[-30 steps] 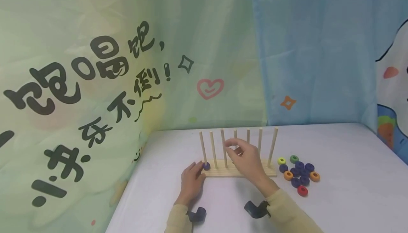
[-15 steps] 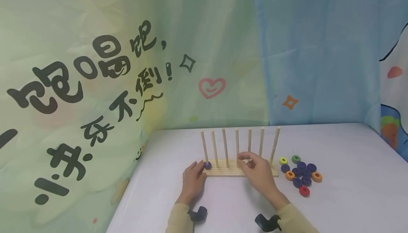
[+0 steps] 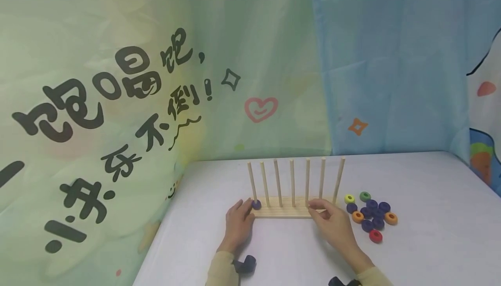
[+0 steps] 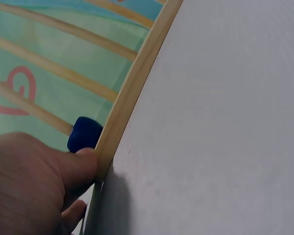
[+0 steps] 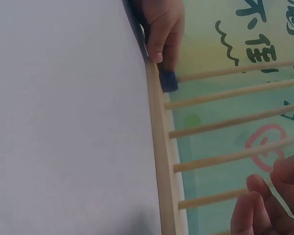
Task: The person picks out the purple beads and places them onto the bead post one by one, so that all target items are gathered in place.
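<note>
A wooden rack with a row of upright pegs (image 3: 282,211) stands on the table. One dark blue bead (image 3: 256,205) sits at the foot of its leftmost peg. My left hand (image 3: 238,225) grips the left end of the base; in the left wrist view the thumb (image 4: 83,164) lies at the end right beside the blue bead (image 4: 85,134). My right hand (image 3: 336,225) hovers in front of the rack's right part, its fingers loosely bent near the pegs. In the right wrist view nothing sits between those fingertips (image 5: 255,183).
Right of the rack lies a loose group of beads: several dark blue ones (image 3: 377,213), two orange (image 3: 358,217), one yellow (image 3: 349,198), one green (image 3: 365,197) and one red (image 3: 375,236). Printed curtains (image 3: 258,60) hang behind and to the left of the white table (image 3: 289,251).
My right hand has moved rightward and down, from around the middle pegs to low by the right-hand pegs. My left hand has stayed at the rack's left end.
</note>
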Demonstrator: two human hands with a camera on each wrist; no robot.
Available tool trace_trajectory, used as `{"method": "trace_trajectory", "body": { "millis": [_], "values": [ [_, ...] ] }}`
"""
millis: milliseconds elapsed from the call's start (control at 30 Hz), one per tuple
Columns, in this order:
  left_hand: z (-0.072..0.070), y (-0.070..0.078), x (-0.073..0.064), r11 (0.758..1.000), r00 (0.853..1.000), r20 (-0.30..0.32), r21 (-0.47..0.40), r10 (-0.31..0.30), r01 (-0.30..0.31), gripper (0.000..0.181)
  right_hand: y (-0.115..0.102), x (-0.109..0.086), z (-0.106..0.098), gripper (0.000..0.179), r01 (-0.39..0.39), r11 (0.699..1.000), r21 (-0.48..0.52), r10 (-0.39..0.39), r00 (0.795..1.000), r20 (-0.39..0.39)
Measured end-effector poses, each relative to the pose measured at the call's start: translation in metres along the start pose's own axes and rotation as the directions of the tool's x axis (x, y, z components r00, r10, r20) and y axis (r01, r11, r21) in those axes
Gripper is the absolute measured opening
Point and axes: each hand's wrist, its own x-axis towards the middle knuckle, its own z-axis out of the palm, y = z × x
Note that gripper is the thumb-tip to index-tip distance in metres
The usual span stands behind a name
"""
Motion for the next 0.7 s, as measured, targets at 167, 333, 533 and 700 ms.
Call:
{"method": "trace_trajectory", "body": {
  "millis": [167, 333, 533, 700],
  "values": [
    [0.001, 0.001, 0.001, 1.000, 1.000, 0.000, 0.002, -0.032, 0.032, 0.044, 0.007, -0.005, -0.010, 0.019, -0.056, 0.998, -0.019, 0.056, 0.998, -0.007],
    [0.001, 0.002, 0.000, 1.000, 1.000, -0.017, 0.005, -0.010, 0.010, 0.044, 0.014, -0.009, -0.020, 0.020, -0.080, 0.996, -0.032, 0.079, 0.997, -0.019],
    [0.001, 0.003, -0.001, 1.000, 0.999, -0.014, -0.006, -0.030, 0.030, 0.044, 0.027, -0.014, -0.030, 0.020, -0.115, 0.991, -0.062, 0.112, 0.993, -0.037],
    [0.003, 0.002, 0.000, 0.999, 0.998, -0.057, -0.037, -0.012, 0.010, 0.041, 0.033, -0.016, -0.041, 0.019, -0.103, 0.992, -0.074, 0.095, 0.990, -0.104]
  ]
}}
